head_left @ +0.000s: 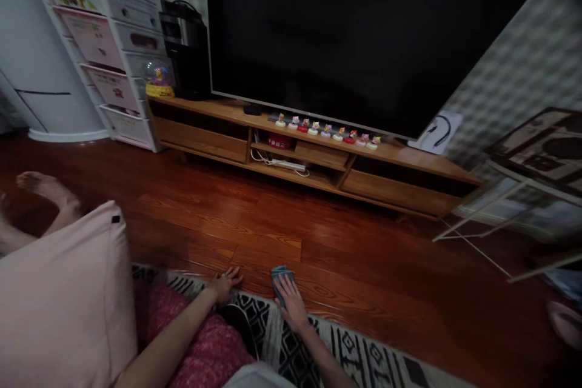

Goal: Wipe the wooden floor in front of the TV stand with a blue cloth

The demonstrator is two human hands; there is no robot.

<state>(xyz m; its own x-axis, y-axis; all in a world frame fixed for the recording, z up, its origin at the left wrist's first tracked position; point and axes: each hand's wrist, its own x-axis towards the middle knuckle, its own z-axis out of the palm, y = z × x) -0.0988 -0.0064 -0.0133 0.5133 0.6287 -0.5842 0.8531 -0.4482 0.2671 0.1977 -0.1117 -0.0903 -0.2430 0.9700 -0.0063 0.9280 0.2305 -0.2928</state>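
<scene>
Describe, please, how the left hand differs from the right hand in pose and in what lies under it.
The left hand has no cloth under it, while the right hand lies on a blue cloth. The left hand's fingers point mostly rightward in the picture; the right hand's point up and slightly leftward. Both are ungloved, backs upward, near the edge of the patterned rug.

The floor [254,218] is glossy wood, the cloth [279,269] matt fabric — the cabinet [200,139] (wood too) looks duller.
</scene>
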